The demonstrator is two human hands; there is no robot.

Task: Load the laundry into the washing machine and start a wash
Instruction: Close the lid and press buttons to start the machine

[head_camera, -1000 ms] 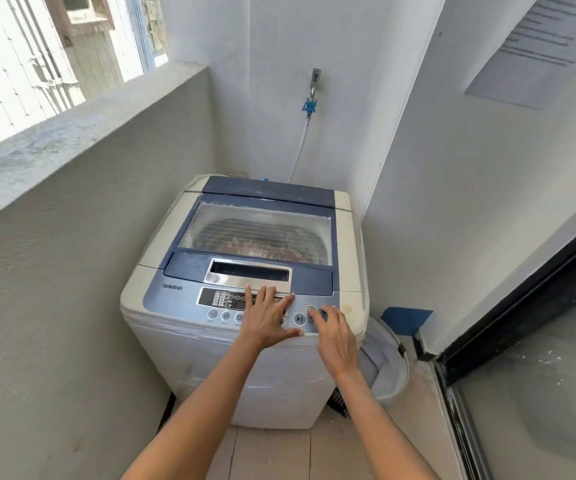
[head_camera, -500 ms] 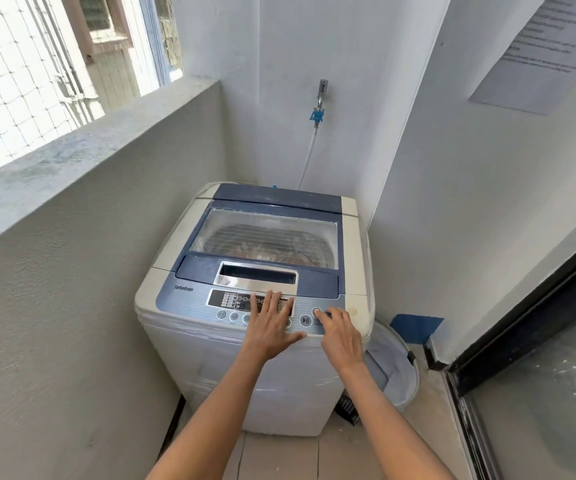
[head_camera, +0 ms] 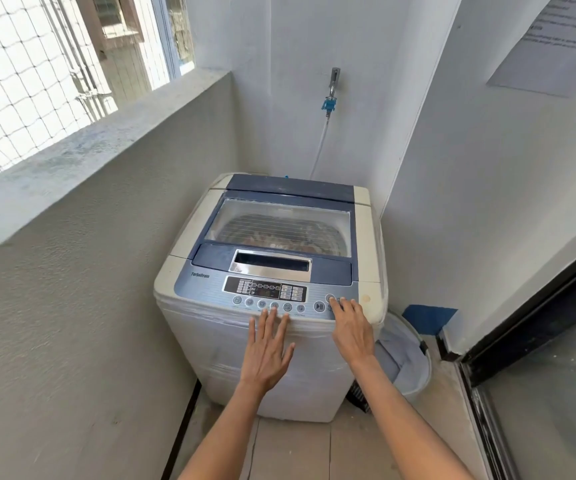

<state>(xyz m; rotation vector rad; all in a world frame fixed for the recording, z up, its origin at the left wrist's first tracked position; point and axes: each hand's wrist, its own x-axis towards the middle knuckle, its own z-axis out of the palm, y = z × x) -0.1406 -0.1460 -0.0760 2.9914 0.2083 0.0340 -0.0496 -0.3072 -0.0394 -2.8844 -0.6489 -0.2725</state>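
Note:
A white and blue top-loading washing machine [head_camera: 189, 237] stands in the corner with its clear lid [head_camera: 281, 226] shut. Laundry [head_camera: 279, 241] shows dimly through the lid, down in the drum. Along the machine's front runs the control panel [head_camera: 265, 289] with a row of round buttons. My left hand [head_camera: 268, 351] is flat with spread fingers, its fingertips at the panel's front edge below the middle buttons. My right hand [head_camera: 351, 327] reaches to the panel's right end, its fingertips on the round button [head_camera: 329, 298] there. Both hands hold nothing.
A grey parapet wall [head_camera: 89, 271] runs close along the left, with netting above. A tap and hose [head_camera: 329, 102] hang on the back wall. A pale basket [head_camera: 406, 358] sits on the floor right of the machine. A dark sliding door frame [head_camera: 522, 323] bounds the right.
My left hand has slid back off the middle buttons to the panel's front edge. My right hand stays at the right-hand buttons. The camera has drawn back and tilted up.

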